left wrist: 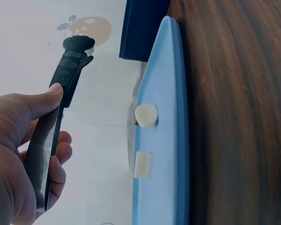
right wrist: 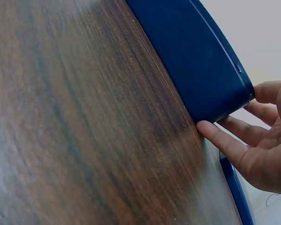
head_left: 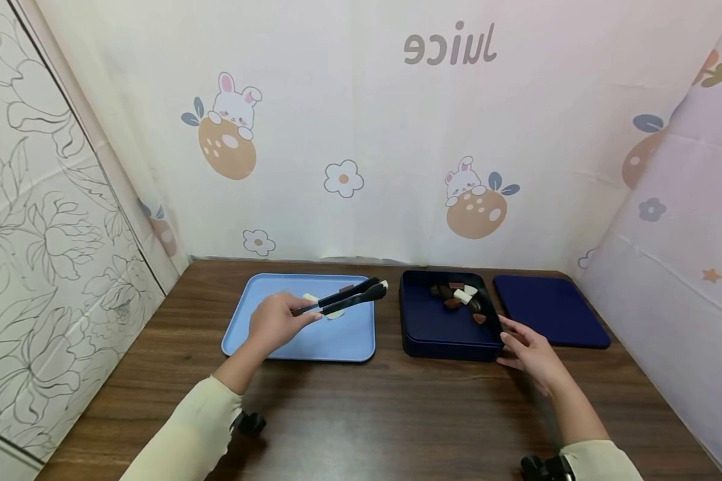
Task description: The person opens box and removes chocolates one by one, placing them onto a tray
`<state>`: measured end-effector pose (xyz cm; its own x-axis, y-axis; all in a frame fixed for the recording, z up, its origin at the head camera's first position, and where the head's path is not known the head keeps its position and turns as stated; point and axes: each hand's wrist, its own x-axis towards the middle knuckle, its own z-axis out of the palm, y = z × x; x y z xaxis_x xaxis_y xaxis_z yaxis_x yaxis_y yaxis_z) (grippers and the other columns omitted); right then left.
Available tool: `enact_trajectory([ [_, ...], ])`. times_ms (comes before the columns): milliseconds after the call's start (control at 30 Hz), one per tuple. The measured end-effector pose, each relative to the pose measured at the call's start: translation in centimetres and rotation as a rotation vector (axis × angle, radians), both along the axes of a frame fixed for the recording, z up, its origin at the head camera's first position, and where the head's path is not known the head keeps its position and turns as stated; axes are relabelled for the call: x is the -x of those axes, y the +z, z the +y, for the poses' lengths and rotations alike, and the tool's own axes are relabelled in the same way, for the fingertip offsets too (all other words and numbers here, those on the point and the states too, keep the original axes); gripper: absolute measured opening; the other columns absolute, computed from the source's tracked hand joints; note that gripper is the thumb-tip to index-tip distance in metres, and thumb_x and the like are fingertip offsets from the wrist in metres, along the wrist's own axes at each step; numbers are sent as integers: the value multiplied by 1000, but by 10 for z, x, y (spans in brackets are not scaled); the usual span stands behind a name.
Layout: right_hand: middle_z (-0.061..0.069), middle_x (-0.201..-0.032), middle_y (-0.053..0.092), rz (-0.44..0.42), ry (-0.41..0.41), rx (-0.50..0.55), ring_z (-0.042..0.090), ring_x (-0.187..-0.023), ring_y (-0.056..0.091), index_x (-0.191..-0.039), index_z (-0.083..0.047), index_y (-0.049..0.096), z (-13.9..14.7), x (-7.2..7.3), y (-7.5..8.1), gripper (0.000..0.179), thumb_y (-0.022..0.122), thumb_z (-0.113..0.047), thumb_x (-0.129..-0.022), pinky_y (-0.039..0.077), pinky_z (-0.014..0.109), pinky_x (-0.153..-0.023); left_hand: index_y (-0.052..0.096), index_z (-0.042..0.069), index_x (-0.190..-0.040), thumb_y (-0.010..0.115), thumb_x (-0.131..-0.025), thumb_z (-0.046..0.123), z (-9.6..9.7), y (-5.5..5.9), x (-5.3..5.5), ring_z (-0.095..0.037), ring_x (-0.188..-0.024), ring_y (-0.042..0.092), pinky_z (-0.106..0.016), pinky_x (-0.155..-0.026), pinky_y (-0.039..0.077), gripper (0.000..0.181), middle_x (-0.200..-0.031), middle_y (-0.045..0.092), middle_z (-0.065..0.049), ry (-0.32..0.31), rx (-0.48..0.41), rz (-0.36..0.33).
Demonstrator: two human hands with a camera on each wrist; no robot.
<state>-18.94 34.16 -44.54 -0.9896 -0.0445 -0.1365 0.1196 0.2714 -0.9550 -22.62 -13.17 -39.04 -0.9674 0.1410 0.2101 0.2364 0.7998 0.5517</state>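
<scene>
Gripping metal tongs with black ends (head_left: 361, 298) in the left hand (head_left: 275, 325), with thumb and fingers curled round the arms. Pinching a small pale piece (head_left: 384, 284) between the ends, raised above the flat light-blue rectangular tray (head_left: 337, 342) and, in the head view, just past its right rim. Cannot tell the shape of the held piece. Probably held by the bare metal arms for reach. Touching the near right corner of the deep navy-blue box (head_left: 445, 349) with the right hand (head_left: 532, 352), fingers spread along the outside, likely to steady it.

On the tray, a round cream piece (left wrist: 146, 115), a squarish cream piece (left wrist: 143, 165) and, partly hidden by the tongs, a brown piece (head_left: 347, 288). Inside the box, toward the far right, a cluster of brown and white pieces (head_left: 462, 296). Between cluster and tray, the raised left wall of the box. Just right of the box, a flat navy-blue panel (head_left: 550, 310), apparently its lid, perhaps laid aside for access from above. Under everything, a brown wood-grain table (head_left: 367, 414); at the far edge, a pale printed cloth (head_left: 349, 100), limiting room there.
</scene>
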Motion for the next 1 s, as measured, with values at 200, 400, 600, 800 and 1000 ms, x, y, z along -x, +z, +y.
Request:
enact_trajectory([
  [200,33,-151,19,0,-1,-2,42,-127,36,-156,-3,18,-1,0,0,59,43,-23,-106,53,39,-86,79,22,-106,80,-80,41,-11,-8,-4,-14,-61,45,-29,-46,32,32,-71,56,5,12,-2,-22],
  [400,33,-151,18,0,0,1,44,-129,34,-156,-3,18,-1,0,0,59,43,-24,-106,53,39,-86,79,20,-105,80,-80,40,-23,-18,-9,-14,-60,43,-28,-46,32,32,-67,52,4,8,-9,-24],
  [600,33,-151,20,2,4,-6,38,-126,41,-156,-3,18,-1,-1,0,60,44,-24,-106,53,39,-86,79,18,-105,80,-80,38,-31,-27,-14,-14,-61,43,-30,-48,35,32,-66,51,4,-15,-10,-42],
  [800,33,-150,21,4,2,4,42,-128,36,-156,-3,18,0,0,0,60,44,-24,-106,53,39,-86,79,19,-105,81,-79,37,-36,-35,-18,-14,-59,43,-29,-47,33,32,-65,51,6,-18,21,-43],
  [1000,33,-147,25,9,-1,-1,36,-122,42,-155,-2,19,0,0,0,59,44,-22,-106,53,39,-85,80,19,-103,82,-79,36,-39,-41,-21,-12,-64,46,-29,-48,34,30,-78,65,5,6,40,-69],
])
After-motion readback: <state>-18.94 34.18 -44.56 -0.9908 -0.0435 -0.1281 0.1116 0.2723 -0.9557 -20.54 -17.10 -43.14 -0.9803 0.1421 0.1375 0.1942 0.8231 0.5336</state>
